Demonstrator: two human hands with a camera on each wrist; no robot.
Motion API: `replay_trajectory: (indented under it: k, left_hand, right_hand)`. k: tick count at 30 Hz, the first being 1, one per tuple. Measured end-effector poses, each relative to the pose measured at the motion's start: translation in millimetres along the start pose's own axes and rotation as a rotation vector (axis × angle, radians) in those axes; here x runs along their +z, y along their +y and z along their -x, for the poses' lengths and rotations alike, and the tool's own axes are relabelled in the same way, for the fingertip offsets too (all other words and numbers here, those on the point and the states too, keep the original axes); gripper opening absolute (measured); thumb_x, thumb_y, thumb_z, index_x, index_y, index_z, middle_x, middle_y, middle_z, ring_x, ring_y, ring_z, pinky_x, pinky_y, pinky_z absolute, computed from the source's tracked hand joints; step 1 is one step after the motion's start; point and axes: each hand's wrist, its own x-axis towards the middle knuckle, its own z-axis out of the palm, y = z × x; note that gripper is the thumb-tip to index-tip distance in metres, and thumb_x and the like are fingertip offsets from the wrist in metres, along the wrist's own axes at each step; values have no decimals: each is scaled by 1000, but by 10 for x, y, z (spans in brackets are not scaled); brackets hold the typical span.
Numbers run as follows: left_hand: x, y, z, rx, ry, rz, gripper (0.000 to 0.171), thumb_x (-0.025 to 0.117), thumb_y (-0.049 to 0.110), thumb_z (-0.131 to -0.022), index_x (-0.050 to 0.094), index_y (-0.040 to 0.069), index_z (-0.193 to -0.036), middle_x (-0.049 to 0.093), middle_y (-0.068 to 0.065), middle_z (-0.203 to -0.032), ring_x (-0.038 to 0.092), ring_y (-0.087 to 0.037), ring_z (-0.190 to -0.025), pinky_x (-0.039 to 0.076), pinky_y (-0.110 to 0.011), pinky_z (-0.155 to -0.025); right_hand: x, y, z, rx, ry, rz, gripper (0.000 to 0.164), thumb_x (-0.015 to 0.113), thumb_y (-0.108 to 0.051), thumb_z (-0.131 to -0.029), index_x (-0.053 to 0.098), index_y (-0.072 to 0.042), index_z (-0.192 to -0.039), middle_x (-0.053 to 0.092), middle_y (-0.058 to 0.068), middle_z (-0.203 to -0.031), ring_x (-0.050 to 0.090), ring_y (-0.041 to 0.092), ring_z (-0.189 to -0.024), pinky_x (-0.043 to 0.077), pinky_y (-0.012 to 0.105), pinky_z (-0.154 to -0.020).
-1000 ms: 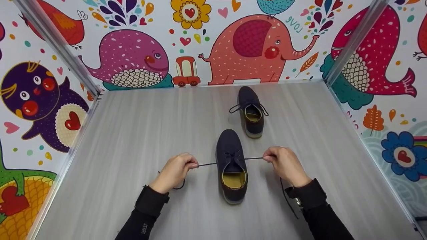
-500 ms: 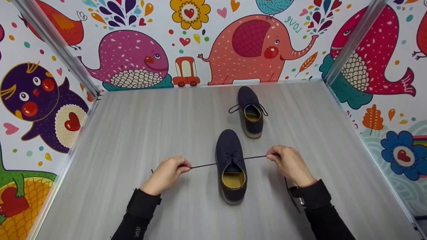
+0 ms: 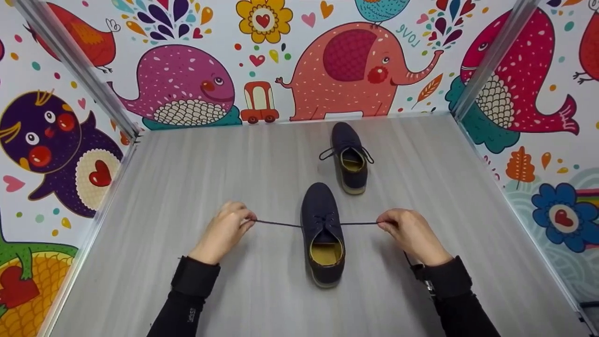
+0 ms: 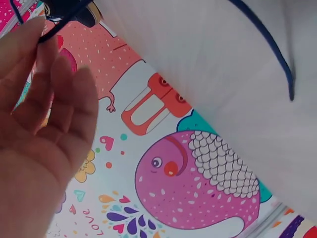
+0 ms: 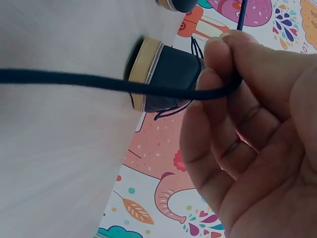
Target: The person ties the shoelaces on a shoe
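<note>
A dark navy shoe (image 3: 320, 203) with a tan lining stands on the grey surface, its toe pointing away and its heel toward me. To its left, my left hand (image 3: 224, 231) pinches one lace (image 3: 278, 223) between thumb and fingertips. On the other side my right hand (image 3: 414, 234) pinches the opposite lace (image 3: 358, 223). Both laces run taut, almost level, out from the shoe's sides. In the right wrist view the loose lace tail (image 5: 99, 83) hangs past the fingers. A free lace end (image 4: 277, 54) also shows in the left wrist view.
Behind and slightly right stands a second navy shoe (image 3: 354, 175), its laces tied in a bow (image 3: 328, 153). White panels printed with cartoon animals, such as a pink elephant (image 3: 346, 70), enclose the grey surface (image 3: 210, 168) at the back and both sides.
My left hand has moved left and away from me, drawing its lace longer. My right hand has shifted slightly right. Both laces stay pinched, and the shoes keep their places.
</note>
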Motion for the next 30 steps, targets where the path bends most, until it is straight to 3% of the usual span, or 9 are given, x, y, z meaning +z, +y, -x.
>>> replay_trajectory:
  k: [5, 10, 14, 17, 20, 22, 30]
  left_hand:
    - [-104, 48, -313, 51, 132, -46, 6, 80, 10, -84, 74, 9, -84, 64, -1, -75, 58, -19, -68, 47, -35, -60]
    - [-118, 258, -748, 85, 196, 63, 5, 74, 11, -90, 75, 7, -91, 72, -5, -80, 67, -17, -66, 53, -35, -59]
    - [-14, 525, -1116, 212, 233, 139, 11, 74, 10, -89, 75, 5, -99, 75, -7, -93, 71, -22, -80, 56, -37, -71]
    - [123, 757, -1356, 319, 223, 163, 15, 74, 8, -88, 75, 6, -103, 75, -7, -99, 71, -23, -87, 55, -36, -78]
    - [302, 959, -1545, 399, 144, 173, 17, 74, 7, -89, 75, 7, -106, 74, -5, -102, 70, -22, -91, 54, -36, -81]
    - [430, 1059, -1632, 428, 50, 178, 19, 73, 7, -89, 75, 8, -108, 74, -4, -104, 69, -21, -93, 53, -35, -83]
    - [878, 1193, -1732, 407, -452, 143, 23, 67, 6, -95, 74, 14, -115, 72, 2, -111, 66, -11, -99, 50, -24, -86]
  right_hand:
    - [-36, 7, 40, 47, -14, -2, 7, 75, -7, -88, 75, -14, -88, 69, -5, -86, 63, 11, -75, 51, 32, -65]
    - [-67, 1, 66, 68, -23, -6, 6, 75, -9, -88, 75, -15, -88, 69, -7, -85, 63, 11, -75, 50, 32, -65]
    - [-77, -6, 81, 78, -23, -19, 6, 75, -9, -88, 75, -15, -88, 68, -8, -85, 62, 10, -75, 50, 31, -65]
    - [-75, -1, 95, 82, -22, -20, 6, 76, -9, -88, 75, -15, -88, 68, -8, -85, 62, 10, -75, 50, 31, -65]
    - [-76, 11, 109, 86, -19, -19, 7, 76, -9, -87, 75, -16, -87, 68, -8, -84, 61, 9, -74, 50, 31, -65]
    - [-78, 21, 118, 92, -17, -20, 6, 76, -9, -87, 75, -16, -87, 68, -8, -84, 61, 9, -74, 50, 31, -65]
    - [-152, 65, 163, 121, -8, -19, 5, 78, -11, -86, 75, -14, -89, 67, -9, -84, 61, 10, -75, 49, 32, -67]
